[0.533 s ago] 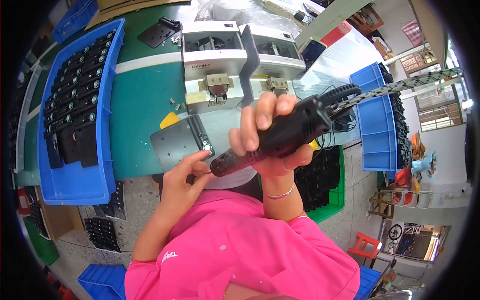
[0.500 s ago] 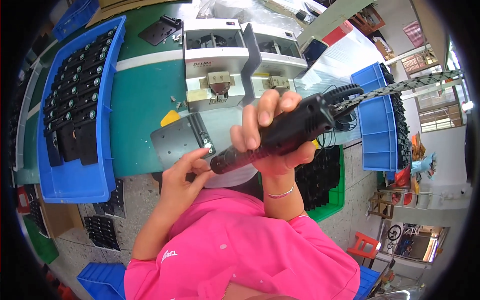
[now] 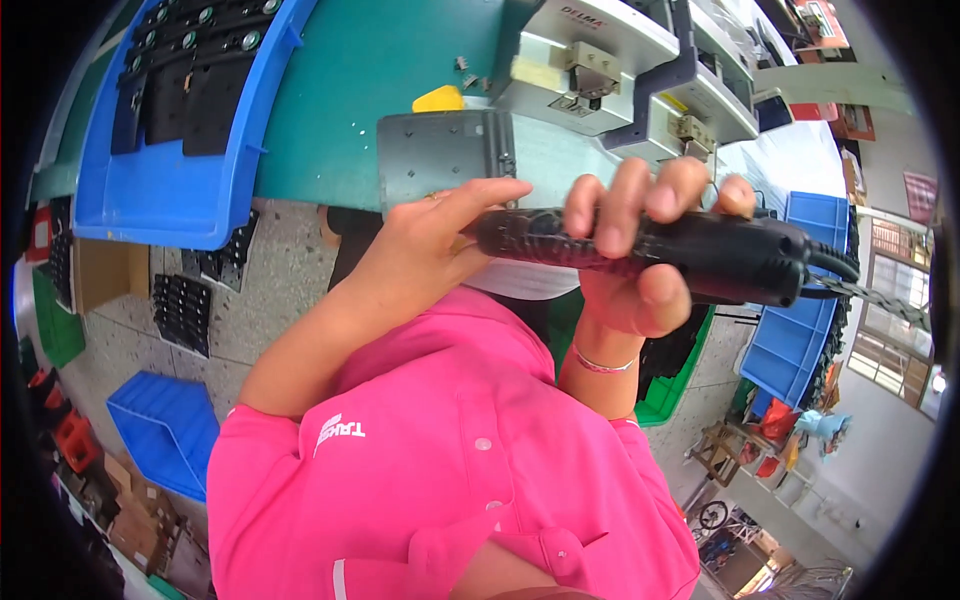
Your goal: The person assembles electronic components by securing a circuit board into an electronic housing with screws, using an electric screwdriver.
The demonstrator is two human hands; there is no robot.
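Observation:
My right hand [image 3: 625,290] is wrapped round a black electric screwdriver [image 3: 735,255], held almost level above the front of the bench, its cable end to the right. At its front end is my left hand [image 3: 425,240], with thumb and fingers closed together; the driver's tip and whatever they pinch are hidden. Just beyond the left hand lies a dark grey flat plate [image 3: 435,150] with a black bar along its right side. A yellow piece [image 3: 438,99] sits against the plate's far edge, and small metal parts [image 3: 470,76] lie farther back.
Two grey-white machines [image 3: 580,65] stand at the back right. On the left is a blue tray [image 3: 165,205] of black parts. A patterned cord [image 3: 880,300] runs from the driver to the right, near another blue bin [image 3: 790,340]. A green crate [image 3: 660,400] stands below.
The view has swung, shifting the bench up and the machines to the right. The screwdriver has turned from slanting to nearly level. My left hand has closed in around its front end.

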